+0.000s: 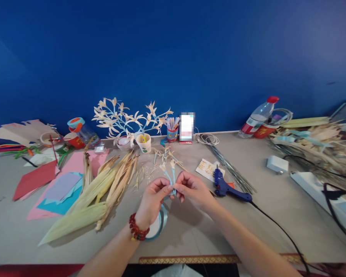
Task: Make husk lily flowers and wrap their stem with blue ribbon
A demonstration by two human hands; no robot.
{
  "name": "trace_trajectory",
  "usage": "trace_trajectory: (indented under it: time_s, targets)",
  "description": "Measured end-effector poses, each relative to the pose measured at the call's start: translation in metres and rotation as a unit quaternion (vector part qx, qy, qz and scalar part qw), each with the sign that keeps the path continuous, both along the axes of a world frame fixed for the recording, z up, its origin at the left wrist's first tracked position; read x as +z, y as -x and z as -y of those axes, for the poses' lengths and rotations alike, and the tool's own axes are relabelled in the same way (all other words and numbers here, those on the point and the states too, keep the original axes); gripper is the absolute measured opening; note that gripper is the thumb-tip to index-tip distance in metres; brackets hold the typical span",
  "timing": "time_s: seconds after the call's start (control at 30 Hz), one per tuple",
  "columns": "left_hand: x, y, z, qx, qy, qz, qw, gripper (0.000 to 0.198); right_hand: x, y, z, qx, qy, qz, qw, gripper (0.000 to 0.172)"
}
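Note:
Two small cream flowers on light blue wrapped stems [173, 175] stand upright between my hands at the middle of the table. My left hand [157, 196], with a red bead bracelet at the wrist, pinches the stems near their lower ends. From the right, my right hand [190, 188] pinches the same stems, its fingertips close to the left ones. A roll of light blue tape [163, 225] lies partly hidden under my left hand and wrist. Just beyond the fingers lie loose pieces of husk flower [164, 154].
Corn husks [115, 184] and coloured paper [60, 188] lie to the left. Finished flower branches stand in a cup [144, 144] at the back, by a pen holder [172, 134] and phone [187, 128]. A blue glue gun [227, 188], wires [230, 165], a bottle [255, 119] and a power strip [320, 196] are right.

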State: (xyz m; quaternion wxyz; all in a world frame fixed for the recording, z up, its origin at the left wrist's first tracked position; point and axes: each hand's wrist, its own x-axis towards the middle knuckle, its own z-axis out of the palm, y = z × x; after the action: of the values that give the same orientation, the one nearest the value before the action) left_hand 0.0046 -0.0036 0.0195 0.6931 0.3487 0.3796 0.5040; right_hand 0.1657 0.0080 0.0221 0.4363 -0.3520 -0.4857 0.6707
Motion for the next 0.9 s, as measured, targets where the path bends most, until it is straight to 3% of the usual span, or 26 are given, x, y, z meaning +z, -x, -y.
trace_trajectory:
  time_s: [0.63,0.9]
  targets:
    - [0.0016,-0.0001,0.0003,0.038,-0.008,0.016,0.999,0.023,-0.0012,0.0048,0.0042,-0.02,-0.001,-0.011,1.0,0.03]
    - [0.002,0.0015,-0.0008,0.039,-0.02,0.007,0.999,0.021,0.0039,-0.0011,0.0013,0.002,-0.028,0.001,1.0,0.023]
